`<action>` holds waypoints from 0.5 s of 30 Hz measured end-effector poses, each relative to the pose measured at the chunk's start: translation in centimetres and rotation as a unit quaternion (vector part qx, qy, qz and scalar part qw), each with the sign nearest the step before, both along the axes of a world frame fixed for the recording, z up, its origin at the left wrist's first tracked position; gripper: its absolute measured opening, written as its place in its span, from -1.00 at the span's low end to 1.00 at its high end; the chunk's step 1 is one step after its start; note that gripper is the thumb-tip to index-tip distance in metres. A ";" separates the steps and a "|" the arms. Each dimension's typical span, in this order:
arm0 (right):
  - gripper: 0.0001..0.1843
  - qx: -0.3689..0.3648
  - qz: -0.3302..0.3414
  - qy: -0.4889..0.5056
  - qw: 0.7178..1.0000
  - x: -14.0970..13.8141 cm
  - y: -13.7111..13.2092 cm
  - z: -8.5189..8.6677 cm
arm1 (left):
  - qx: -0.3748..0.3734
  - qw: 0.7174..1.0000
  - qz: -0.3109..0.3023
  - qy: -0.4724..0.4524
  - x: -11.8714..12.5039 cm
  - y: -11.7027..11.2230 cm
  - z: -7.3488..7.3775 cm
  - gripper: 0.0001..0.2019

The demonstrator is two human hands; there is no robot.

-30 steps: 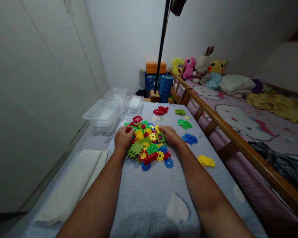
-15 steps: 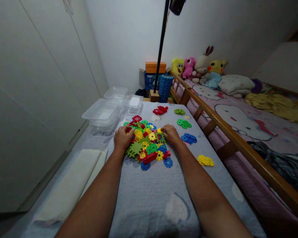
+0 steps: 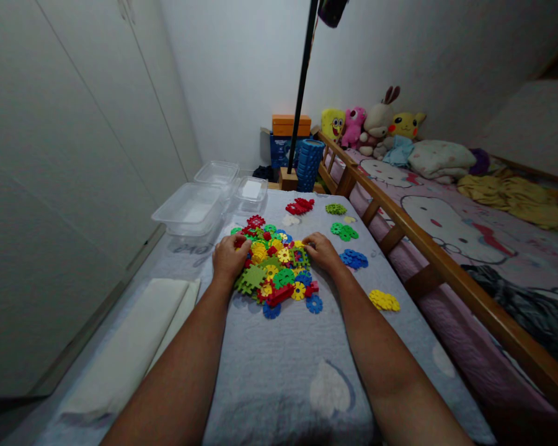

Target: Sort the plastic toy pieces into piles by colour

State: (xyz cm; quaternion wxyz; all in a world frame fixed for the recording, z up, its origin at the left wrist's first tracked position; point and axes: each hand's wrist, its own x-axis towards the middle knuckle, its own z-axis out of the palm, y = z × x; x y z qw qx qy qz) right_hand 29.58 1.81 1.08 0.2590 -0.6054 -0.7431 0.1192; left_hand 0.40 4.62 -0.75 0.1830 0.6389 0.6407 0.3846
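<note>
A pale wall (image 3: 232, 80) rises behind a railed bed (image 3: 423, 210) with pink bedding, right of a surface spread with grey-blue patterned cloth (image 3: 270, 371). Mid-cloth lies a mixed heap of coloured plastic pieces (image 3: 283, 277); clear tubs (image 3: 188, 207) stand beyond, leftward. The left hand (image 3: 229, 260) and right hand (image 3: 324, 253) flank the heap, fingers curled; whether either grips a piece, I cannot tell. Single-colour clusters (image 3: 384, 300) lie along the right.
</note>
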 end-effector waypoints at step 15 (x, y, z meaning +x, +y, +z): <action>-0.73 0.010 -0.081 0.079 0.994 2.8 -1.5 4.0 | -0.011 1.000 -0.001 0.000 0.1 -0.1 0.4 -0.70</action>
